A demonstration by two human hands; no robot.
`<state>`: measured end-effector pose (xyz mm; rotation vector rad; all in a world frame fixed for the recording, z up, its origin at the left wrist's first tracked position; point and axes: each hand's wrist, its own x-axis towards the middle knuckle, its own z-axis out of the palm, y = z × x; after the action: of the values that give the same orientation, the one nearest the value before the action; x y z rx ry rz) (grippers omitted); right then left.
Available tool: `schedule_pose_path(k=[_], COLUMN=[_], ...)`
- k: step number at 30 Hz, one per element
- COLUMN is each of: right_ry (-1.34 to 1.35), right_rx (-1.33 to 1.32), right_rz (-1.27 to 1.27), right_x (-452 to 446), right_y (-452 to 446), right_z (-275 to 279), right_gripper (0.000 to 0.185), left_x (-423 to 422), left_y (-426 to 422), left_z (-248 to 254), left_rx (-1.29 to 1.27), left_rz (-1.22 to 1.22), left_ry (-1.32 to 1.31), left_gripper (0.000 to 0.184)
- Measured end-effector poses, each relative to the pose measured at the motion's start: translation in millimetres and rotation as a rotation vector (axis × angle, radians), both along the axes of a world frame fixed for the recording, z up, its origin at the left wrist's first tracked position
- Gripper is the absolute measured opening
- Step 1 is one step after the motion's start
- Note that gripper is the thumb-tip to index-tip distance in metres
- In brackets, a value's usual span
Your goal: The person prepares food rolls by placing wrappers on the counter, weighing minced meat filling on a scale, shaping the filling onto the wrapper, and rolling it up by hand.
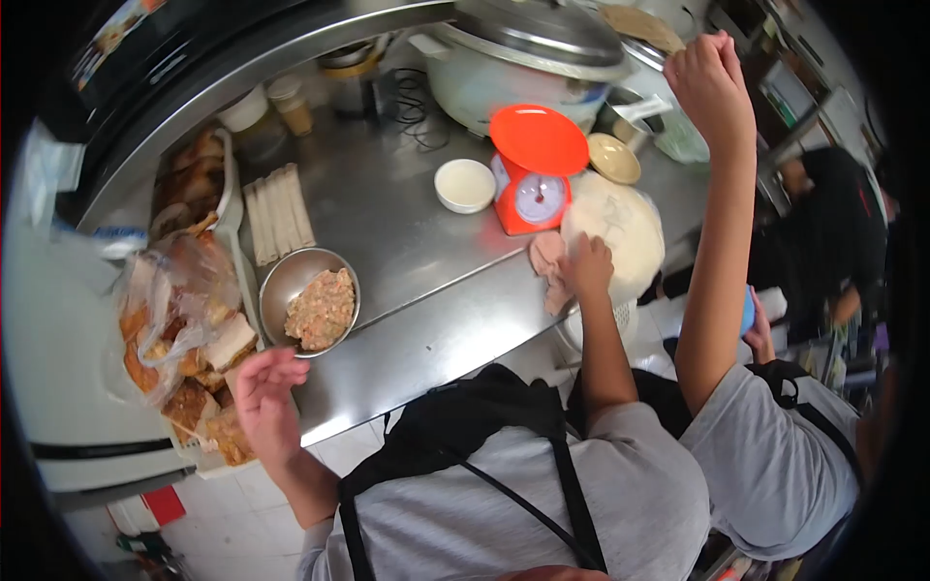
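My left hand (267, 397) is raised with loosely bent fingers and holds nothing. It is near the rim of a steel bowl (272, 303) of pinkish ground meat filling (322, 310). My right hand (589, 264) rests on the left edge of a stack of round, pale wrappers (625, 232). Its fingers are curled, and whatever lies beneath the fingertips is hidden. Against that hand lies a crumpled pink cloth (548, 256). Behind it stands an orange kitchen scale (536, 199) with a round tray. A white bowl (464, 185) of pale contents sits left of the scale.
Several pale rolls (279, 211) lie beside a tray. Bagged browned meat pieces (184, 329) are at the left. A large lidded pot (528, 73) stands at the back. Another person's raised arm (722, 213) is close on my right; a further person (823, 213) stands beyond.
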<state>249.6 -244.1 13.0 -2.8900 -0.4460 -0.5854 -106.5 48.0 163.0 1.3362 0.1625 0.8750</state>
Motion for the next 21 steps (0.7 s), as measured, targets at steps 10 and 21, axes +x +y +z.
schedule_pose_path(k=[10,21], right_ry=[0.090,1.516], right_rx=[0.393,0.743], right_rz=[0.393,1.232], right_x=[-14.5,-168.2], right_y=[14.2,174.5], right_z=[31.9,176.7], right_gripper=[0.017,0.019], left_x=[14.2,-29.8], left_y=[-18.0,14.6], left_z=[-4.2,-10.6], left_rx=[-0.059,0.198], left_rz=[-0.131,0.101], left_ry=[0.073,0.268], left_gripper=[0.036,0.105])
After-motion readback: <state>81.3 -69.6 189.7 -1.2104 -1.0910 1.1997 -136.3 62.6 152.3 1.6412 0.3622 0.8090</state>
